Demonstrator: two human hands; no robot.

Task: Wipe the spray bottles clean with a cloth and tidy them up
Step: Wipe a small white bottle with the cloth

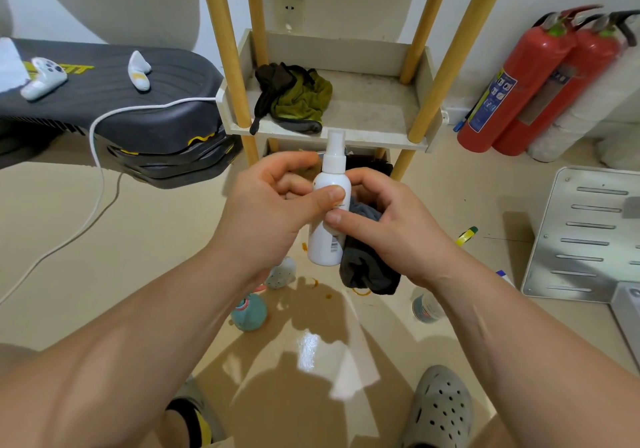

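A white spray bottle [327, 240] with a clear cap stands upright in mid-air in front of the shelf. My left hand [273, 205] grips its upper body, thumb across the front. My right hand [388, 226] holds a dark grey cloth [367, 271] against the bottle's right side, thumb pressing the front of the bottle. The cloth hangs down below my right palm. On the floor under my hands lie a teal bottle [249, 312], a speckled white bottle [282, 273] and a clear-lidded bottle [427, 307].
A low white shelf [374, 108] with wooden posts holds a green and black rag [294, 98]. Two red fire extinguishers [519, 91] lean at the right. A metal plate [585, 233] lies right, a black machine [121, 108] with a white cable left.
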